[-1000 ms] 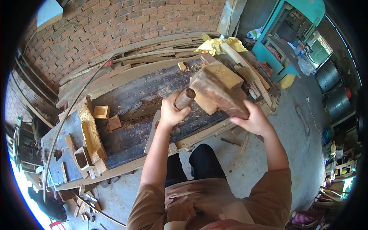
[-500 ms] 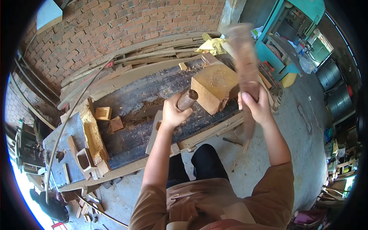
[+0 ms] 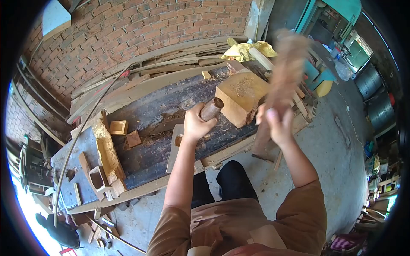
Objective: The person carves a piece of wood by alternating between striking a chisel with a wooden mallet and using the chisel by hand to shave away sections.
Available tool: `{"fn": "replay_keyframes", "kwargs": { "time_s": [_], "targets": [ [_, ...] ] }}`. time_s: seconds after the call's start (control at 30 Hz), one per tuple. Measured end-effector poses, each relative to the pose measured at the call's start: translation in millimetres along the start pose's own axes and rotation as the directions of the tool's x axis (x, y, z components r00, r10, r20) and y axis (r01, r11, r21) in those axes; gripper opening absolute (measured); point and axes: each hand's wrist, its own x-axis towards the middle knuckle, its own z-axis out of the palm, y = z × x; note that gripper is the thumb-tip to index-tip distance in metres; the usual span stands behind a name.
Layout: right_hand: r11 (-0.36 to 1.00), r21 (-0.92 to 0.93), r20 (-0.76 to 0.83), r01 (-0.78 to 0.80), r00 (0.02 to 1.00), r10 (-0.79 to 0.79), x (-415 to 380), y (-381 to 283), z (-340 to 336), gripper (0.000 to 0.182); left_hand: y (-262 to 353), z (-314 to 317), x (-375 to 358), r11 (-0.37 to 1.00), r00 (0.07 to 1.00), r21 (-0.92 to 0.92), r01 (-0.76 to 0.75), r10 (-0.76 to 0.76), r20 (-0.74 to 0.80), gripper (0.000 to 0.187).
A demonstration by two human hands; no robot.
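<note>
My left hand [image 3: 197,122] is wrapped round the brown wooden handle of a chisel [image 3: 211,109], whose rounded butt points up and right. The chisel's blade is hidden beneath the fist, over the dark, worn workbench [image 3: 147,160]. Smeared by motion, a long wooden mallet [image 3: 288,64] is raised in my right hand [image 3: 277,126], to the right of the chisel and apart from it. Between the hands and slightly farther back sits a thick wood block [image 3: 239,100] with shavings on top. A flat piece of wood with a hole [image 3: 174,149] lies by my left forearm.
On the bench's left are a hollowed yellowish timber [image 3: 107,149], a small square wooden box [image 3: 118,127] and a hollow wooden frame [image 3: 99,179]. A long thin rod [image 3: 87,113] slants across that side. Planks [image 3: 175,62] lie along the brick wall, with a yellow bag [image 3: 243,52].
The mallet's upper end has swung right and its lower end left. My right hand has shifted slightly left. My left hand stays on the chisel while the whole view shifts a little.
</note>
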Motion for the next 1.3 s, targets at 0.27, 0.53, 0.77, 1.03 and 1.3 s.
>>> {"fn": "replay_keyframes", "kwargs": {
  "time_s": [0.27, 0.53, 0.77, 1.03, 1.3],
  "targets": [
    [0.984, -0.167, 0.018, -0.063, 0.998, 0.067, 4.7, -21.1, -5.8, 0.026, -1.8, -9.6, 6.6, 0.999, 0.999, -0.027, 0.018, -0.019, -0.047, 0.023],
    [0.809, -0.587, 0.250, 0.036, 0.958, 0.139, -8.5, -10.8, 1.1, 0.043, -10.7, -9.0, 11.5, 0.997, 0.988, -0.005, -0.083, 0.081, -0.128, 0.023],
    [0.991, -0.092, 0.146, -0.097, 0.983, 0.110, -3.0, -7.0, 4.4, 0.022, -6.4, -14.2, 11.1, 0.999, 0.998, -0.010, 0.048, -0.048, -0.049, 0.023],
    [0.987, 0.043, 0.018, -0.154, 0.988, 0.153, -2.7, -27.4, -5.3, 0.020, -14.0, -21.7, 11.3, 1.000, 0.999, -0.014, 0.000, -0.001, -0.043, 0.021],
    [0.830, -0.534, 0.209, -0.160, 0.927, 0.313, -0.3, -25.0, 1.0, 0.044, -14.9, -21.9, 14.8, 0.996, 0.994, -0.051, 0.077, -0.080, -0.071, 0.025]
  ]
}}
